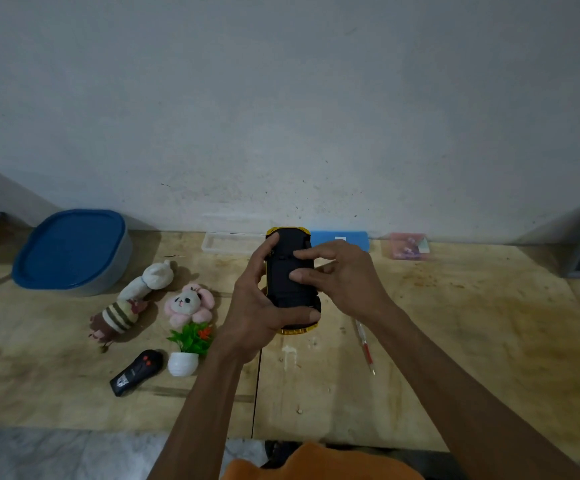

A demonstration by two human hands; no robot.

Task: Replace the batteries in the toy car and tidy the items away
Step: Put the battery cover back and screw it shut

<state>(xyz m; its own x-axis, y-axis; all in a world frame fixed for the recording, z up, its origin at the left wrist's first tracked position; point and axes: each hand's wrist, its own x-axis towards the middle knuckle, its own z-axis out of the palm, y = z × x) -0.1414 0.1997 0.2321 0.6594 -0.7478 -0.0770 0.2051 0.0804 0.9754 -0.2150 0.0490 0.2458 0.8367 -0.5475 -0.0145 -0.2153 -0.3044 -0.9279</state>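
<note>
Upturned toy car (290, 282) gripped by left hand (253, 306), right hand (344, 275) fingertips atop.

left of the hands lie two plush toys (132, 299) (189, 304), one remote (136, 372), one potted plant (188, 348) and one tub (73, 251); right, one pen (364, 346).

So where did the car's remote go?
The black remote lies on the wooden table, left of the person's arms, right beside the little white plant pot.
</note>
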